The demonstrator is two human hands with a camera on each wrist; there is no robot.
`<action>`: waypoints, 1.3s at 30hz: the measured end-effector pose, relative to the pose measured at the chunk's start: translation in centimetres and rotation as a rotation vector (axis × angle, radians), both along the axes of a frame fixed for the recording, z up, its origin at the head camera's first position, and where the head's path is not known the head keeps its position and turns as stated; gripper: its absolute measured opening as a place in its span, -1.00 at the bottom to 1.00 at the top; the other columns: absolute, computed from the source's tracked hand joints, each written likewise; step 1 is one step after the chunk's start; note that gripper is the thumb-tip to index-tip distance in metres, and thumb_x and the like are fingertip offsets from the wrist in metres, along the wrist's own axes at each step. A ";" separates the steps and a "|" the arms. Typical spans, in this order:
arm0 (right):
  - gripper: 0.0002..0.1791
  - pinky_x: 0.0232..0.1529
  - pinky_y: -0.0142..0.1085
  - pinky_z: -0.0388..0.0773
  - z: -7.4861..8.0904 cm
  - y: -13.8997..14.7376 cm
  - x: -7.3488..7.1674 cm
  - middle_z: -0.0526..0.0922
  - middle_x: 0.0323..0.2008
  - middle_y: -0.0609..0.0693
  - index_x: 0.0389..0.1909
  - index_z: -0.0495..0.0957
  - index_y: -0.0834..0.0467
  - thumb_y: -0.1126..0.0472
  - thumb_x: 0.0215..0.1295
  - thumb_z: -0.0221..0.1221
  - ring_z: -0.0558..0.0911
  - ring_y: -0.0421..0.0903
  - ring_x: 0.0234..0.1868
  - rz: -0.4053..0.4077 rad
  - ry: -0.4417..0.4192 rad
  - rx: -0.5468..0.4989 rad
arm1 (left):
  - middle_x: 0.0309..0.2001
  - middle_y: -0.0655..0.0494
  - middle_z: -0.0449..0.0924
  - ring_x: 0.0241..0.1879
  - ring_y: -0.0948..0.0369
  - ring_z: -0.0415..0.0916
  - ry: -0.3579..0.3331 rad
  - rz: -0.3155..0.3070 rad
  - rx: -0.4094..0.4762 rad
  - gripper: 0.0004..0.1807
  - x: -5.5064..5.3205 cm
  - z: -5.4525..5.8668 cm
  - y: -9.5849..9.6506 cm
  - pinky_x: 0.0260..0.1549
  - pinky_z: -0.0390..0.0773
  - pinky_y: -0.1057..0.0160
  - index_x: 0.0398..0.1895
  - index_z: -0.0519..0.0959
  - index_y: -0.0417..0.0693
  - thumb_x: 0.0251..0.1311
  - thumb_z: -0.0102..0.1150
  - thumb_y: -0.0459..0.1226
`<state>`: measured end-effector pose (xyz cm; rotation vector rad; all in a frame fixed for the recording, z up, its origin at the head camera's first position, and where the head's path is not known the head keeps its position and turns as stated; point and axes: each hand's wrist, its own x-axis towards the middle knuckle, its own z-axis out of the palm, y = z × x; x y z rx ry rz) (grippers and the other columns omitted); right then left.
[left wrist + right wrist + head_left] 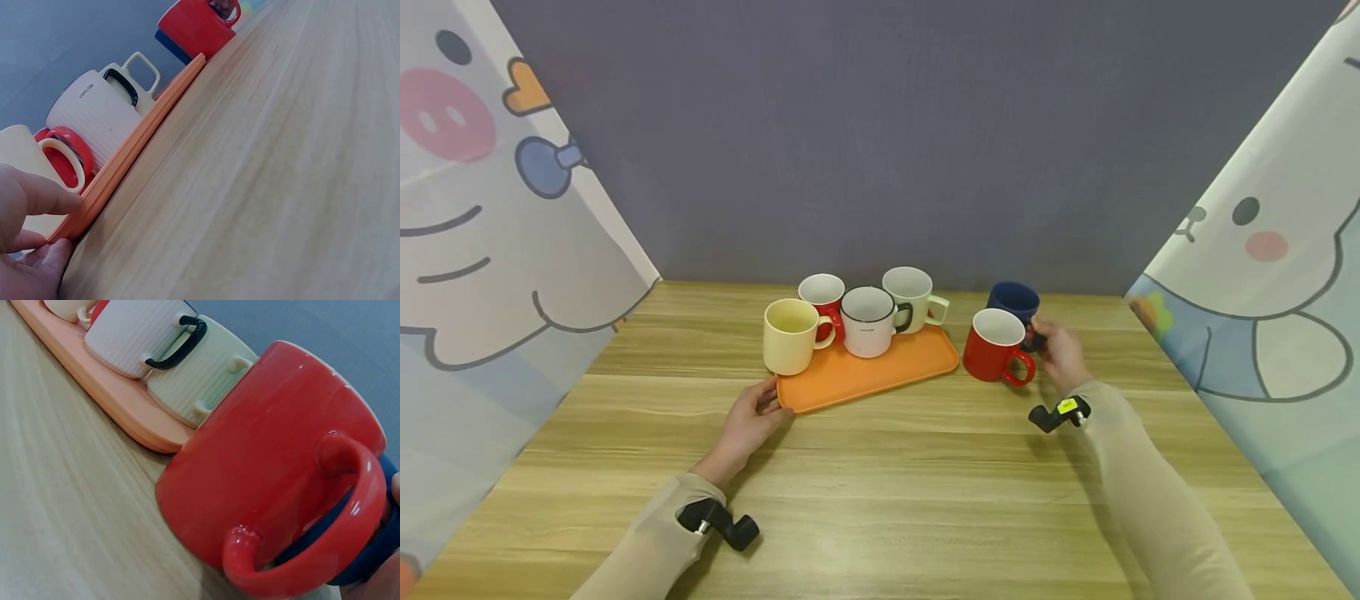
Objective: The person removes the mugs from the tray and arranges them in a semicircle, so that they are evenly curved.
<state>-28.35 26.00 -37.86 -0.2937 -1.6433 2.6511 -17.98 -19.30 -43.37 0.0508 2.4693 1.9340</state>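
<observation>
At its near left corner, my left hand (pixel 752 421) pinches the orange tray (pixel 880 379) by the edge. On the tray stand a yellow mug (pixel 784 342), a red mug with a white inside (pixel 822 289), a white ribbed mug with a black handle (pixel 865 333) and a pale green mug (pixel 906 292). My right hand (pixel 1060 350) grips the handle of a dark blue mug (pixel 1015 298) to the right of the tray. Just in front of that stands a larger red mug (pixel 262 450), which partly hides the blue one.
The wooden table (pixel 880 500) runs back to a dark grey partition (pixel 880 142). Printed cartoon cloths (pixel 512 250) hang on both sides. The large red mug stands close to the tray's right end.
</observation>
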 end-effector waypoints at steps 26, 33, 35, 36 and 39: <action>-0.64 -0.30 -0.45 0.43 -0.6 1.2 -0.2 0.52 -0.56 -0.11 -0.64 0.54 0.12 0.33 0.35 -0.05 0.44 -0.20 -0.43 0.130 -0.050 0.098 | 0.20 -0.33 0.18 0.18 -0.11 0.24 -0.006 0.029 -0.017 -0.28 0.0 0.3 0.3 0.03 0.43 0.36 0.32 0.08 -0.40 0.07 0.13 -0.53; -0.68 -0.27 -0.46 0.43 -0.8 1.4 -0.3 0.54 -0.54 -0.14 -0.62 0.58 0.08 0.29 0.33 0.02 0.46 -0.21 -0.42 0.156 -0.019 0.128 | 0.19 -0.34 0.19 0.18 -0.11 0.25 0.000 0.024 -0.016 -0.29 -0.1 0.2 0.3 0.03 0.44 0.36 0.32 0.09 -0.41 0.07 0.12 -0.53; -0.68 -0.29 -0.46 0.43 -0.9 1.5 -0.5 0.55 -0.54 -0.15 -0.61 0.59 0.06 0.28 0.32 0.03 0.47 -0.22 -0.43 0.162 -0.015 0.152 | 0.18 -0.34 0.21 0.17 -0.11 0.26 -0.002 0.024 -0.022 -0.29 -0.1 0.1 0.3 0.01 0.45 0.37 0.31 0.10 -0.41 0.07 0.12 -0.53; -0.69 -0.29 -0.46 0.43 -1.0 1.5 -0.5 0.55 -0.54 -0.15 -0.61 0.60 0.06 0.28 0.32 0.04 0.47 -0.23 -0.44 0.162 -0.014 0.160 | 0.18 -0.34 0.22 0.17 -0.11 0.27 -0.002 0.024 -0.026 -0.29 -0.1 0.0 0.2 0.00 0.45 0.38 0.31 0.10 -0.40 0.07 0.12 -0.53; -0.69 -0.29 -0.46 0.44 -1.1 1.5 -0.7 0.55 -0.54 -0.16 -0.61 0.60 0.05 0.28 0.31 0.05 0.47 -0.23 -0.44 0.170 -0.008 0.181 | 0.16 -0.34 0.25 0.15 -0.10 0.29 0.003 0.024 -0.041 -0.30 0.0 -0.2 0.2 0.00 0.47 0.36 0.31 0.12 -0.41 0.07 0.12 -0.53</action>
